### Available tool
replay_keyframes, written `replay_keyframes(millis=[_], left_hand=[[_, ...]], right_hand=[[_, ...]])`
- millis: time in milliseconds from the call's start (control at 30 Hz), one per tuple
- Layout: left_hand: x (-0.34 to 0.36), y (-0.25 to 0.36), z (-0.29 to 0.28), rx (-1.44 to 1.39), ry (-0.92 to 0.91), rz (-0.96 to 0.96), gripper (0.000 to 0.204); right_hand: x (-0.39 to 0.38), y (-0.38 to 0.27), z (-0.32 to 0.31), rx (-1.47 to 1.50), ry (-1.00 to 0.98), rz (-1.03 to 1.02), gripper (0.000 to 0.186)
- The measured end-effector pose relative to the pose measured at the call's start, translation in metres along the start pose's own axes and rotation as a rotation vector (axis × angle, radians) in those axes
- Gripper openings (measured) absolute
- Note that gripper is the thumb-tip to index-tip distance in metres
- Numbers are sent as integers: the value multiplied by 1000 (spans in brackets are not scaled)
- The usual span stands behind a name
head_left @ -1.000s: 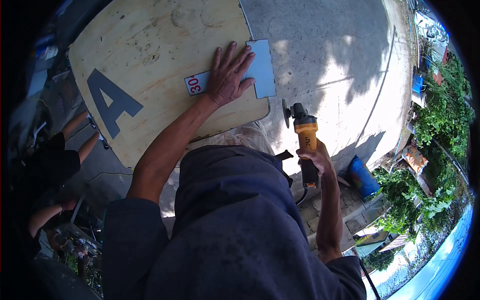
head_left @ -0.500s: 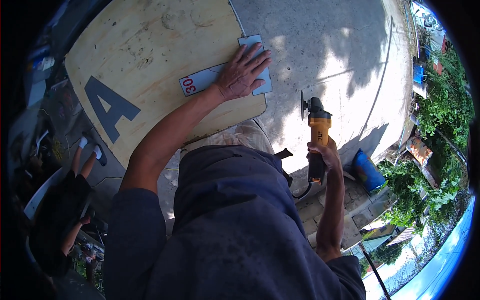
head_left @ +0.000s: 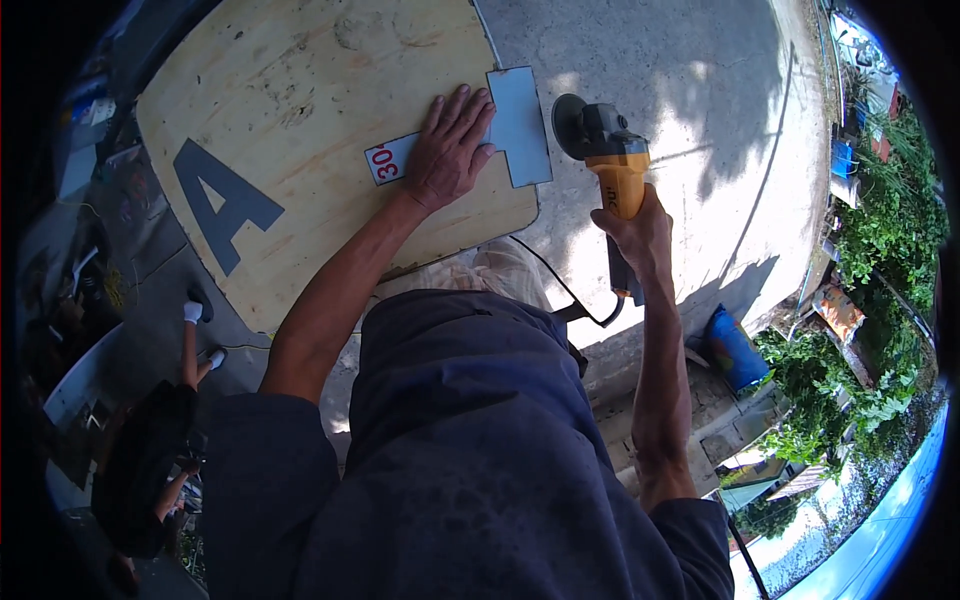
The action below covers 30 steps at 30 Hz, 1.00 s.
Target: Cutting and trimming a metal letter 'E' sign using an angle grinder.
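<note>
Closest in, the dark shirt [head_left: 450, 470] fills the whole lower middle, so the legs and whatever holds up the board are hidden. Right hand [head_left: 640, 235] has its fingers wrapped tight around the yellow grinder [head_left: 612, 165], just off the board's right edge over the concrete [head_left: 680, 90]. Its disc sits right beside the plate, and I can't tell if they touch. The cord [head_left: 560, 285] runs back under the shirt and gets lost. Left hand [head_left: 448, 155] lies flat with fingers slightly spread, pressing the grey plate [head_left: 520, 125] down at the right edge of the board [head_left: 300, 130]; the palm covers most of the white label [head_left: 390, 160]. Another person [head_left: 165, 430] at lower left is half cut off in shadow.
</note>
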State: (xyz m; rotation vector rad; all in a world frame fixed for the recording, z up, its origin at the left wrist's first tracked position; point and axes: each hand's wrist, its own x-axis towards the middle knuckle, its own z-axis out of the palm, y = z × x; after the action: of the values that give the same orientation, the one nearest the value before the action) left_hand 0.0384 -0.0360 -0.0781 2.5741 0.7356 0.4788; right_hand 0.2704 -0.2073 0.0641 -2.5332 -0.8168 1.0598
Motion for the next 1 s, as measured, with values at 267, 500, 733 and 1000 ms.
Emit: replay_keyframes(millis=[267, 500, 733, 1000], left_hand=[[-1, 1, 3, -10, 9, -12, 59], [-1, 1, 2, -4, 24, -1, 59], [-1, 0, 1, -6, 26, 1, 59], [-1, 1, 1, -16, 40, -2, 59]], right_hand=[[42, -41, 0, -188, 19, -107, 60], [44, -52, 5, -288, 20, -113, 58], [35, -43, 12, -302, 18, -86, 58], [16, -35, 16, -229, 12, -12, 59]])
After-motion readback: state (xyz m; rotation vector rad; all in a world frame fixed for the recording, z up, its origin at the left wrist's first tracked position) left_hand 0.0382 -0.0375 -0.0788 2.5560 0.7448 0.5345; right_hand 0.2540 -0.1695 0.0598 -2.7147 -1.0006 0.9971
